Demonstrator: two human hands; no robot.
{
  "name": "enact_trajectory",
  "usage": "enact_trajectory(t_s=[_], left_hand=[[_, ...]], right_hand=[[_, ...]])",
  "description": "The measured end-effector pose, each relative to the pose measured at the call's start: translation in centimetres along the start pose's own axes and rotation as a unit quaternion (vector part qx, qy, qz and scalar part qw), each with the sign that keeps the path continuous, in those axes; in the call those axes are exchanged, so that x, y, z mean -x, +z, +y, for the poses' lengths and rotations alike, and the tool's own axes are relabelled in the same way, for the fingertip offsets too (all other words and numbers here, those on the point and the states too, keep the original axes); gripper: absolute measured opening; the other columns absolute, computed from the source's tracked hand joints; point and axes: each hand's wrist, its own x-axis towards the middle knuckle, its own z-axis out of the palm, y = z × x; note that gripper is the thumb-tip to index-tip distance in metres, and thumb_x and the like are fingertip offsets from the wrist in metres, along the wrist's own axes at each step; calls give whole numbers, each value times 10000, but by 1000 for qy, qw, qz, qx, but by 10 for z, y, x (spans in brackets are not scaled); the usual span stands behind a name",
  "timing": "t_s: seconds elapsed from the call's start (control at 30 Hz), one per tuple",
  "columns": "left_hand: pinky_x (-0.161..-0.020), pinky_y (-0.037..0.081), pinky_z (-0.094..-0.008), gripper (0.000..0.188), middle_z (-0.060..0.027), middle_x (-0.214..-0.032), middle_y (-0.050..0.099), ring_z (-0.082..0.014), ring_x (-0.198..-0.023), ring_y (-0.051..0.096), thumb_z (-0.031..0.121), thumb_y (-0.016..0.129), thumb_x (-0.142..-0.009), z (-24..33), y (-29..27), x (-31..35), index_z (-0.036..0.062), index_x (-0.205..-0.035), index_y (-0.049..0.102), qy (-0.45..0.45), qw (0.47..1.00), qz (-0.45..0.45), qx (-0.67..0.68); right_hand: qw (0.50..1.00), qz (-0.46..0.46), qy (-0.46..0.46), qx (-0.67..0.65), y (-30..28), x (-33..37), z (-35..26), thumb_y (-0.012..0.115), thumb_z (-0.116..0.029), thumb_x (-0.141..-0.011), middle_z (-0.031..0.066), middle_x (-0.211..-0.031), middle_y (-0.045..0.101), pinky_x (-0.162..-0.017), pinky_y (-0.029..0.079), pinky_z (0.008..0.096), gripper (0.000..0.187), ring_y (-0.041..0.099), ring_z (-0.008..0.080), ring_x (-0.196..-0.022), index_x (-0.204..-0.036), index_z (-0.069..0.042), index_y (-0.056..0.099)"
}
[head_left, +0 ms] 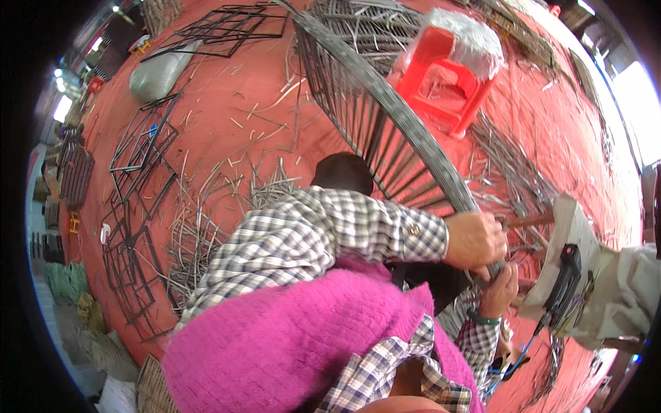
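A long curved panel (420, 141), wrapped along its edge in grey plastic rattan with thin strips strung across it, slants from the top middle down to my hands. My left hand (475, 241) is closed over its near end, the checked sleeve reaching across in front of me. Just below, my right hand (499, 292), with a dark green band at the wrist, has its fingers bent in against the same end. The fingertips of both hands are partly hidden, so a loose strip between them cannot be made out.
A red plastic stool (451, 82) with a wrapped top stands beyond the panel. At the right, a cloth-covered support (582, 234) carries a black tool (564, 279) with a blue hose. Grey strip offcuts (200, 255) litter the red floor covering, and black metal frames (141, 258) lie at the left.
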Motion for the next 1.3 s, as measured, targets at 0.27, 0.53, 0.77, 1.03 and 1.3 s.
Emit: enact_trajectory(t_s=[0.27,0.53,0.77,1.03,1.3], left_hand=[[-796,449,-425,443,-108,-819,627,-275,-851,608,441,656,-684,-44,-63,25,44,-877,619,-130,985,-102,54],[-840,395,-394,275,-72,-911,648,-214,-901,593,279,513,-850,-138,-129,95,62,-959,642,-233,962,-51,-131],[-938,381,-413,243,-48,-967,663,-182,-951,597,244,483,-859,-192,-144,120,96,-878,674,-224,962,-76,-136],[-998,326,-461,257,5,-1054,646,-164,-1048,561,251,430,-899,-335,-218,183,151,-879,666,-255,935,-83,-234],[-971,335,-490,254,28,-1141,606,-148,-1092,533,195,409,-909,-468,-257,222,192,-1058,615,-445,824,-194,-292]], right_hand=[[995,-67,-39,56,18,1,-13,421,-198,-949,130,-548,388,-457,332,365,295,410,259,-457,-722,-13,460],[938,-180,-176,236,29,-35,-107,590,-347,-830,211,-1105,520,-891,370,430,546,484,373,-1022,-1208,21,448],[911,-249,-114,307,86,-58,-125,708,-186,-716,226,-1069,567,-773,465,423,662,566,405,-942,-1268,18,405],[902,-252,-107,333,73,-61,-102,718,-236,-703,260,-1030,579,-735,463,453,666,573,447,-878,-1245,17,426],[896,-275,-28,347,74,-57,-115,703,-335,-765,222,-1014,600,-723,492,413,624,611,380,-869,-1255,-44,449]])
